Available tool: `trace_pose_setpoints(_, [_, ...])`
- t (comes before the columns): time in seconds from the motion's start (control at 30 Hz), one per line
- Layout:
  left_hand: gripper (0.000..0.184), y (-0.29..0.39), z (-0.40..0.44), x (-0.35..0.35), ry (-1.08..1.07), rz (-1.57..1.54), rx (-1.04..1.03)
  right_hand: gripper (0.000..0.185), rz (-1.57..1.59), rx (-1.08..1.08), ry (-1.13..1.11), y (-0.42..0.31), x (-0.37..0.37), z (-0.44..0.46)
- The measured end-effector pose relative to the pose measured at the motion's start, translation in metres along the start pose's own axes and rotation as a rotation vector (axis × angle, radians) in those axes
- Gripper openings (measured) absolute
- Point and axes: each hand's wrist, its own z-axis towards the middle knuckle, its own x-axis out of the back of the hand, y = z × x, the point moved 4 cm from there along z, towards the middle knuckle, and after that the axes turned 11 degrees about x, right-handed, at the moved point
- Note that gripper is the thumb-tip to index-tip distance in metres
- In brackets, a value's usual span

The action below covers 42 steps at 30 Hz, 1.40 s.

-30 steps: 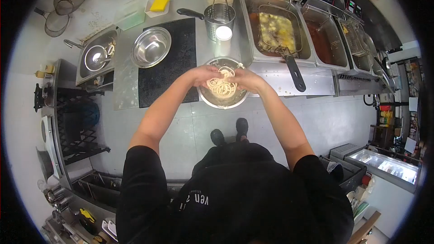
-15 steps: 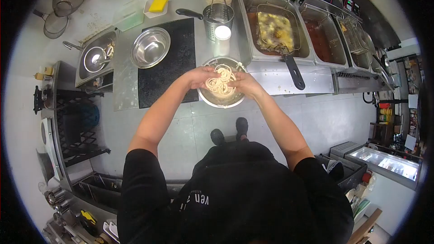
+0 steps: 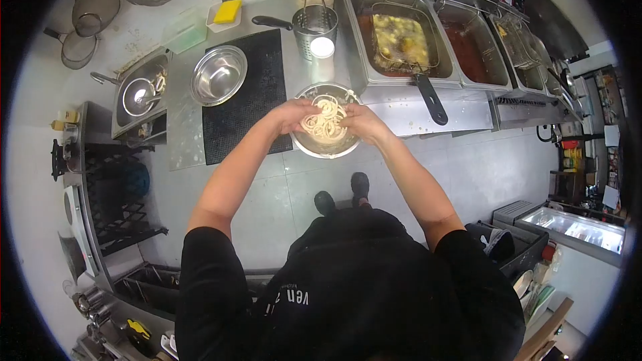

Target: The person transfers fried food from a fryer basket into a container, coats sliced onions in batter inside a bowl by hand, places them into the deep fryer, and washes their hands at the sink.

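My left hand and my right hand face each other above a metal mixing bowl. Between them is a loose clump of pale rings, which look like sliced onion rings with a light coating. Fingers of both hands are closed on the clump from its two sides. The bowl's inside is partly hidden by the rings and hands, and pale smears show on its inner wall. Right behind the bowl stands a white-lidded container.
To the right, a fryer basket of yellow pieces sits in bubbling oil, its black handle jutting forward. A perforated metal basket stands behind the container. On the left, a steel bowl rests on a black mat, near a sink.
The view has shifted slightly. Both hands stay over the bowl with the clump of rings, which has changed shape a little between the fingers.
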Motion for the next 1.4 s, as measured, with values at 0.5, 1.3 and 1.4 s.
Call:
trace_pose_setpoints(0.5, [0.026, -0.003, -0.007, -0.006, 0.070, 0.029, -0.024, 0.033, 0.212, 0.023, 0.032, 0.012, -0.006, 0.004])
trace_pose_setpoints(1.3, [0.032, -0.015, -0.002, 0.004, -0.008, -0.035, -0.175, 0.035, 0.355, -0.035, 0.019, 0.005, -0.024, 0.010])
trace_pose_setpoints(1.4, [0.030, -0.014, -0.005, 0.002, 0.048, -0.031, -0.165, 0.035, 0.390, -0.073, 0.013, 0.007, -0.024, 0.012])
